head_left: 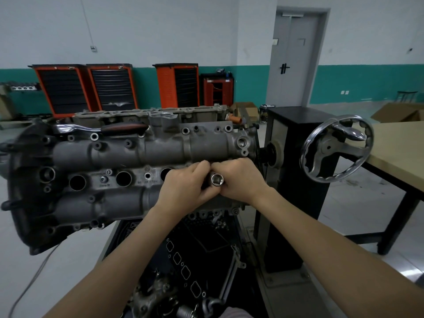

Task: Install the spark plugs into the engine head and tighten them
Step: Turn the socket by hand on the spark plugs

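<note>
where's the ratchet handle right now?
In the head view the ratchet handle lies unheld on the upper left of the engine head, behind the row of plug holes; both hands are at the socket further right.

The engine head (128, 154) is showing dull grey cast metal, matt and slightly rough. The socket (217, 179) is gleaming as polished chrome, and the ratchet (101, 128) is shining bright at its metal head (its dark handle is looking like smooth plastic or rubber). The handwheel (335, 148) is glinting in glossy metal. The table (399, 152) is showing a pale, matt wood-like top.
</note>
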Demonstrator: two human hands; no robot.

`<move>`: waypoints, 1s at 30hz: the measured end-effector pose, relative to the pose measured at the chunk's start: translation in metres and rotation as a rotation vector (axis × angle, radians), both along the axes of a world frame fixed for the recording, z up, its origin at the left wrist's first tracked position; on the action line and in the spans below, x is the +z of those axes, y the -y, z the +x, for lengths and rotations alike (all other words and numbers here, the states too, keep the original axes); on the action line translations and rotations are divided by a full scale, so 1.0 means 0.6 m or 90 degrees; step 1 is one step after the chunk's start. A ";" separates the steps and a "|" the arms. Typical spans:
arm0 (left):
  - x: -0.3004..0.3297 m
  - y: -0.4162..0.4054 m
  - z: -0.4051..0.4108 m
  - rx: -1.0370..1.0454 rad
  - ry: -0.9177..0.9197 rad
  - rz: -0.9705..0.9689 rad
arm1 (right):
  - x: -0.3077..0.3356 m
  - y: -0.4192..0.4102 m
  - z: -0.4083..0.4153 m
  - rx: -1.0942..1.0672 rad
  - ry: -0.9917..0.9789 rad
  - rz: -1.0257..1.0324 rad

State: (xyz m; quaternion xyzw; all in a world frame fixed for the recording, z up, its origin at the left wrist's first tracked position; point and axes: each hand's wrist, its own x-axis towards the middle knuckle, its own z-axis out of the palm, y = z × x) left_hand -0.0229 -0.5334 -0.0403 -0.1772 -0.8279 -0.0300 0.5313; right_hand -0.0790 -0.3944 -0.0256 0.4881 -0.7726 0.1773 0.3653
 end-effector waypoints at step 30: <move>0.001 -0.004 0.002 -0.011 0.044 0.007 | -0.001 0.002 -0.002 -0.010 0.008 0.016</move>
